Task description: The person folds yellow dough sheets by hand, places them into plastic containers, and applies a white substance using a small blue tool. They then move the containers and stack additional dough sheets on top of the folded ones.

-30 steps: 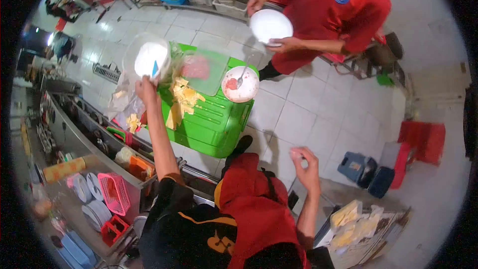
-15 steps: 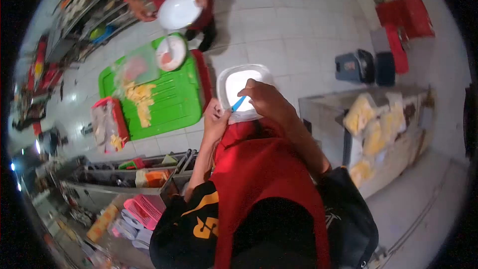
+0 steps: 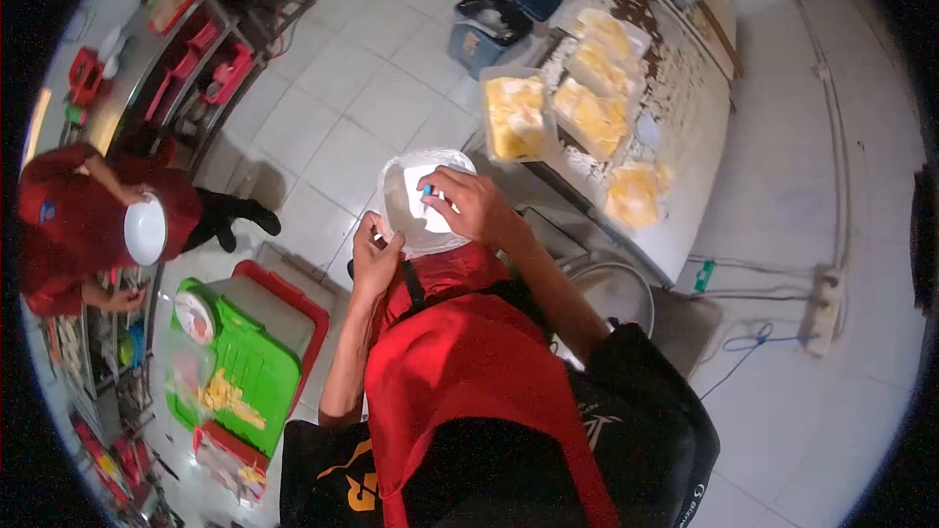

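In front of my apron is a clear plastic container [image 3: 396, 176] with something bright white inside. My left hand [image 3: 376, 259] grips its near left rim, thumb on the edge. Over the container's right half is my right hand [image 3: 471, 205], fingers closed round a small utensil with a blue handle [image 3: 427, 191]. The rest of the utensil is hidden by the hand and the container.
To the right, a worn white chest [image 3: 675, 186] bears several containers of yellow food [image 3: 514, 108]. A blue-grey bin [image 3: 479, 44] stands beyond. At left, a green lid [image 3: 269, 367] holds yellow pieces and a scale; a co-worker [image 3: 68, 225] holds a white bowl [image 3: 146, 230].
My body and view have turned right, toward the chest. The container has come along in my left hand. The blue handle, earlier by my left hand, is now over the container's middle.
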Demonstrator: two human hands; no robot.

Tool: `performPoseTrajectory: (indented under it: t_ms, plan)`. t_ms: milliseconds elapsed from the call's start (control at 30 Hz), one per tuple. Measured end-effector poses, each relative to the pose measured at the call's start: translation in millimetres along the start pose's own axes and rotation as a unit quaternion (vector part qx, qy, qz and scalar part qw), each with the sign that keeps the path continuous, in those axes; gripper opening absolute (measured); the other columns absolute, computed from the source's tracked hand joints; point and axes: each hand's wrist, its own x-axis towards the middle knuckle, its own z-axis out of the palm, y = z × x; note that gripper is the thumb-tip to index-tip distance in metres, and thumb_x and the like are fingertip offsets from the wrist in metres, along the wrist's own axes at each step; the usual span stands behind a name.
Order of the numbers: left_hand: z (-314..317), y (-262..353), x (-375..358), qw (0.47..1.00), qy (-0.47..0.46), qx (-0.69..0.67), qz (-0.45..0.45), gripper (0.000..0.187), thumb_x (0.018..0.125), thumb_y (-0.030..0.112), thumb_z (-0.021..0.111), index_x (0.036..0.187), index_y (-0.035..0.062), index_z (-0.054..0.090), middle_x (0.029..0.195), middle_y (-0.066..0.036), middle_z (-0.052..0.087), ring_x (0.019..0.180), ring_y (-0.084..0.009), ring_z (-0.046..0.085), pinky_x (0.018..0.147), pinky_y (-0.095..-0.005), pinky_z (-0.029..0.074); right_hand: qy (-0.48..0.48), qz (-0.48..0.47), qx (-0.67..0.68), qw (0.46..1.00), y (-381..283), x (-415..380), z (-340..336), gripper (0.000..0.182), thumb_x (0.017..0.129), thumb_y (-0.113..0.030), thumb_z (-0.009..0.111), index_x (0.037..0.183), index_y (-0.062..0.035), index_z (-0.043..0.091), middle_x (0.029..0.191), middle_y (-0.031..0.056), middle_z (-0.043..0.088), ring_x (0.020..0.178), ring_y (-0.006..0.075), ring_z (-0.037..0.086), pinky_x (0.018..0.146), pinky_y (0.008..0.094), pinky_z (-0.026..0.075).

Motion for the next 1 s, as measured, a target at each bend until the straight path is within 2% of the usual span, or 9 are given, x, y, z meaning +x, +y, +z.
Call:
performPoseTrajectory:
  t_ms: [200,267,433,533,600,667,733,767,1000]
  plan:
    - [68.4,6.5,32.4,0.997,-0.028,-0.061,-0.046,0.019,0.087,-0.005,0.06,0.089,0.0076,0.046,0.088,-0.002,0.053,0.072,-0.0085,0.055,0.054,-0.0255,0.054,0.061,0.161,0.003,0.985,42.7,-32.5,-68.5,0.017,0.094,-0.012,0.058,0.109,-0.0039,0.059,0.094,0.0175,0.064,0.084,0.0329,0.068,0.071,0.0415,0.053]
    - [79.1,7.2,36.1,0.996,-0.017,-0.062,-0.058,0.019,0.087,-0.004,0.06,0.088,0.0084,0.046,0.09,-0.002,0.053,0.074,-0.0086,0.056,0.054,-0.0269,0.056,0.141,0.151,-0.02,0.978,74.1,-49.0,-86.5,0.018,0.098,-0.013,0.053,0.112,-0.0029,0.055,0.092,0.0156,0.065,0.078,0.0269,0.068,0.068,0.039,0.053]
    - [80.3,0.3,44.6,0.984,0.013,-0.137,-0.115,0.017,0.089,-0.001,0.061,0.089,0.0082,0.046,0.091,-0.003,0.056,0.074,-0.0098,0.058,0.058,-0.0281,0.057,0.301,0.177,0.169,0.921,114.8,-52.5,-137.6,0.016,0.102,-0.013,0.045,0.113,-0.0028,0.049,0.09,0.0132,0.063,0.069,0.0236,0.063,0.066,0.0374,0.052]
    - [57.3,-13.9,41.5,0.992,-0.001,-0.085,-0.088,0.015,0.089,-0.003,0.058,0.092,0.0059,0.047,0.092,-0.005,0.057,0.076,-0.0137,0.06,0.064,-0.0336,0.062,0.352,0.228,0.118,0.9,177.8,-47.3,-133.0,0.013,0.101,-0.008,0.046,0.112,-0.0024,0.049,0.095,0.0148,0.061,0.073,0.0238,0.063,0.067,0.037,0.052]
    - [50.9,-2.6,33.7,0.991,0.017,-0.099,-0.09,0.013,0.09,-0.006,0.057,0.096,0.0038,0.051,0.096,-0.008,0.061,0.086,-0.0151,0.059,0.071,-0.0307,0.057,0.317,0.083,-0.179,0.928,228.7,-51.0,-107.6,0.014,0.104,-0.013,0.045,0.113,-0.004,0.048,0.085,0.0101,0.059,0.07,0.0123,0.061,0.062,0.0289,0.048]
    - [45.1,6.8,29.1,0.988,0.037,-0.109,-0.104,0.013,0.089,-0.004,0.059,0.096,0.0041,0.052,0.095,-0.007,0.062,0.084,-0.015,0.06,0.067,-0.0305,0.056,0.332,0.068,-0.153,0.928,237.5,-51.3,-99.9,0.011,0.103,-0.01,0.045,0.113,-0.0053,0.048,0.078,0.0104,0.057,0.067,0.0167,0.061,0.059,0.0327,0.047]
    - [29.6,-10.3,26.2,0.99,0.06,-0.096,-0.087,0.013,0.089,-0.001,0.061,0.097,0.0053,0.052,0.094,-0.007,0.062,0.081,-0.0145,0.06,0.065,-0.0302,0.055,0.378,0.152,-0.032,0.913,228.0,-44.9,-102.7,0.015,0.099,-0.005,0.05,0.113,-0.0052,0.048,0.072,0.0106,0.054,0.064,0.0236,0.06,0.059,0.0383,0.048]
    - [22.7,-19.7,24.6,0.989,0.064,-0.096,-0.089,0.013,0.089,-0.001,0.061,0.097,0.0053,0.052,0.094,-0.007,0.062,0.081,-0.0145,0.06,0.065,-0.0302,0.055,0.361,0.194,-0.02,0.912,224.0,-37.8,-106.6,0.017,0.098,-0.012,0.05,0.112,-0.0015,0.048,0.097,0.0216,0.058,0.081,0.0441,0.058,0.073,0.0465,0.048]
    - [5.7,-38.9,22.4,0.99,0.095,-0.078,-0.069,0.014,0.088,-0.003,0.06,0.094,0.006,0.052,0.09,-0.005,0.061,0.077,-0.012,0.059,0.064,-0.0265,0.051,0.353,0.185,-0.17,0.901,262.4,-1.1,-107.7,0.015,0.1,-0.012,0.046,0.104,-0.0012,0.055,0.1,0.0211,0.06,0.087,0.0403,0.062,0.074,0.0474,0.05]
